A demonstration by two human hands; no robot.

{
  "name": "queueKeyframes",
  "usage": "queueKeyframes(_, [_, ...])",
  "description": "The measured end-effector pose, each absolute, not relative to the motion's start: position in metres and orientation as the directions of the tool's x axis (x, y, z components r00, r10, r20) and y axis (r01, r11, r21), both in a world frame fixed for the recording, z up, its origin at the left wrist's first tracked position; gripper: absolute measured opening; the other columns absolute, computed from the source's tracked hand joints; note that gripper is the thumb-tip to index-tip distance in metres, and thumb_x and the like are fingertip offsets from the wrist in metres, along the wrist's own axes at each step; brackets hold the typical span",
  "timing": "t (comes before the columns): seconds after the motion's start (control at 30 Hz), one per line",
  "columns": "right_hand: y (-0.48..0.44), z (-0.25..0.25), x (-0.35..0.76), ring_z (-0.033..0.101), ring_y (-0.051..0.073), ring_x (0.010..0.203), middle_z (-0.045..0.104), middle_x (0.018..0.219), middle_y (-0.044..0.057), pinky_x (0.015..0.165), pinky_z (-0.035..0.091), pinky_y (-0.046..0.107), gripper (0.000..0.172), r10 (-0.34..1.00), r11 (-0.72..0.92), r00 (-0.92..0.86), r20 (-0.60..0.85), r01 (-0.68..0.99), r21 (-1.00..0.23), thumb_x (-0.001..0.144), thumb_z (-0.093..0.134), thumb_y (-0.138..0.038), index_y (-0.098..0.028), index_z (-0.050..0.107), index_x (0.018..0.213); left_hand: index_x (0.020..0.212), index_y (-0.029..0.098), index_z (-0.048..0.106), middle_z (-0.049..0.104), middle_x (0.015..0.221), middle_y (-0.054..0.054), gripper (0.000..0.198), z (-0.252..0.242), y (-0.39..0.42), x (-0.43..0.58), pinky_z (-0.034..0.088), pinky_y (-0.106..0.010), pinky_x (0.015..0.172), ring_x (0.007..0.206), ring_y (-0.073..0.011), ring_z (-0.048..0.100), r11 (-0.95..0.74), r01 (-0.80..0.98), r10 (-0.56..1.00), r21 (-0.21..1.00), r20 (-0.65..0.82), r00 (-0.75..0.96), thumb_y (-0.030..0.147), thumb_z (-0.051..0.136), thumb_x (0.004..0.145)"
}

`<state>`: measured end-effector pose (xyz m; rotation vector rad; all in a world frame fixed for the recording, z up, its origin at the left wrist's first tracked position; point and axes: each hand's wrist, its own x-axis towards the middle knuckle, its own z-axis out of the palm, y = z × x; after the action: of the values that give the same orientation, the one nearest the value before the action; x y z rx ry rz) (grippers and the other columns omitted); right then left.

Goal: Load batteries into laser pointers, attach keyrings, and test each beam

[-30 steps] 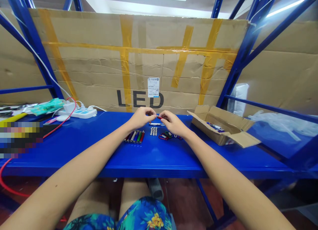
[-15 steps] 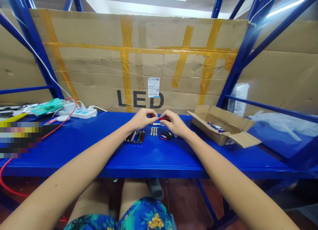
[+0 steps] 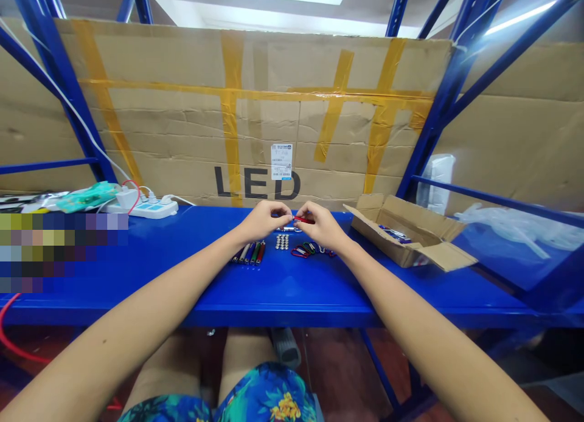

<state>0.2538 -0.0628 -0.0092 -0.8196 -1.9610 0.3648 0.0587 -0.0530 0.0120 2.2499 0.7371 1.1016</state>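
Observation:
My right hand point(image 3: 322, 224) pinches a slim red metal tube point(image 3: 303, 220), like a small penlight body, just above the table. My left hand point(image 3: 267, 220) is closed, thumb and forefinger pressed together at the tube's left end; whatever is between these fingertips is too small to make out. Beneath the hands lies a silver penlight point(image 3: 286, 229) with a ring. Several round silver button cells point(image 3: 282, 242) sit in rows nearer me. To their left several coloured penlight tubes point(image 3: 250, 253) are lined up side by side, and to the right lie several coloured carabiners point(image 3: 310, 249).
An open cardboard box point(image 3: 401, 239) with small metal parts stands on the right of the blue table point(image 3: 292, 294). A white power strip point(image 3: 152, 209) with plugs and cables is at the back left. A large cardboard sheet point(image 3: 182, 130) rises behind the table, between blue rack posts.
Both hands stay together over the table's middle. The red tube shows slightly more between my fingers now, while the laid-out parts have not moved.

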Motion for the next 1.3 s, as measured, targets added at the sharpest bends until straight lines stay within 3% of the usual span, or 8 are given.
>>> queueKeyframes(0.3, [-0.072, 0.002, 0.255, 0.049, 0.016, 0.069, 0.055, 0.069, 0.003, 0.067, 0.036, 0.030, 0.027, 0.597, 0.787, -0.496, 0.631, 0.516, -0.339, 0.093, 0.043, -0.023, -0.019, 0.051, 0.068, 0.077, 0.014, 0.064, 0.063, 0.071, -0.001, 0.013, 0.014, -0.057, 0.062, 0.043, -0.025, 0.064, 0.066, -0.0111, 0.053, -0.759, 0.276, 0.630, 0.590, 0.560, 0.538, 0.025, 0.061, 0.080])
queueKeyframes(0.37, [-0.071, 0.001, 0.255, 0.049, 0.016, 0.070, 0.056, 0.072, 0.003, 0.067, 0.037, 0.030, 0.026, 0.625, 0.768, -0.492, 0.606, 0.525, -0.366, 0.094, 0.042, -0.024, -0.019, 0.051, 0.070, 0.076, 0.014, 0.064, 0.062, 0.070, -0.001, 0.012, 0.012, -0.057, 0.063, 0.042, -0.025, 0.063, 0.065, -0.0110, 0.052, -0.759, 0.291, 0.635, 0.582, 0.564, 0.528, 0.025, 0.060, 0.080])
queueKeyframes(0.47, [-0.069, -0.003, 0.255, 0.051, 0.017, 0.074, 0.058, 0.081, 0.003, 0.069, 0.039, 0.030, 0.010, 0.664, 0.740, -0.447, 0.599, 0.507, -0.442, 0.085, 0.057, -0.028, -0.018, 0.054, 0.087, 0.077, 0.014, 0.064, 0.061, 0.068, 0.000, 0.013, 0.010, -0.055, 0.063, 0.041, -0.025, 0.062, 0.064, -0.0108, 0.052, -0.740, 0.282, 0.654, 0.611, 0.553, 0.517, 0.025, 0.059, 0.081])
queueKeyframes(0.53, [-0.066, -0.007, 0.255, 0.051, 0.017, 0.074, 0.057, 0.083, 0.002, 0.068, 0.040, 0.029, 0.020, 0.669, 0.735, -0.416, 0.616, 0.488, -0.471, 0.078, 0.064, -0.025, -0.019, 0.051, 0.093, 0.077, 0.014, 0.064, 0.061, 0.067, 0.000, 0.013, 0.010, -0.054, 0.063, 0.041, -0.024, 0.061, 0.063, -0.0105, 0.051, -0.729, 0.270, 0.659, 0.628, 0.539, 0.524, 0.025, 0.059, 0.081])
queueKeyframes(0.77, [-0.065, -0.006, 0.257, 0.049, 0.015, 0.067, 0.056, 0.070, 0.001, 0.064, 0.037, 0.029, 0.011, 0.667, 0.737, -0.374, 0.644, 0.461, -0.495, 0.081, 0.059, -0.025, -0.019, 0.053, 0.075, 0.078, 0.014, 0.064, 0.063, 0.071, 0.000, 0.013, 0.011, -0.053, 0.061, 0.040, -0.024, 0.062, 0.065, -0.0109, 0.053, -0.748, 0.268, 0.639, 0.608, 0.549, 0.539, 0.026, 0.060, 0.081])
queueKeyframes(1.0, [-0.074, 0.003, 0.257, 0.049, 0.014, 0.064, 0.057, 0.064, 0.001, 0.062, 0.035, 0.028, 0.023, 0.701, 0.711, -0.473, 0.533, 0.523, -0.470, 0.089, 0.044, -0.023, -0.017, 0.055, 0.070, 0.079, 0.014, 0.065, 0.064, 0.071, 0.000, 0.010, 0.011, -0.057, 0.063, 0.040, -0.025, 0.064, 0.067, -0.0111, 0.054, -0.799, 0.339, 0.596, 0.496, 0.584, 0.551, 0.021, 0.058, 0.081])
queueKeyframes(1.17, [-0.071, -0.003, 0.255, 0.051, 0.015, 0.071, 0.060, 0.079, 0.001, 0.065, 0.039, 0.028, 0.017, 0.712, 0.700, -0.403, 0.575, 0.471, -0.536, 0.078, 0.063, -0.031, -0.018, 0.054, 0.085, 0.079, 0.014, 0.065, 0.064, 0.072, -0.001, 0.013, 0.011, -0.057, 0.063, 0.041, -0.025, 0.064, 0.067, -0.0116, 0.054, -0.760, 0.301, 0.635, 0.576, 0.557, 0.536, 0.025, 0.058, 0.082])
queueKeyframes(1.3, [-0.068, -0.006, 0.254, 0.051, 0.015, 0.069, 0.058, 0.075, 0.001, 0.064, 0.040, 0.029, 0.017, 0.701, 0.707, -0.331, 0.632, 0.444, -0.551, 0.075, 0.065, -0.028, -0.020, 0.050, 0.079, 0.076, 0.014, 0.064, 0.062, 0.068, 0.000, 0.015, 0.011, -0.056, 0.063, 0.039, -0.025, 0.061, 0.064, -0.0113, 0.052, -0.736, 0.283, 0.654, 0.615, 0.536, 0.534, 0.027, 0.059, 0.081])
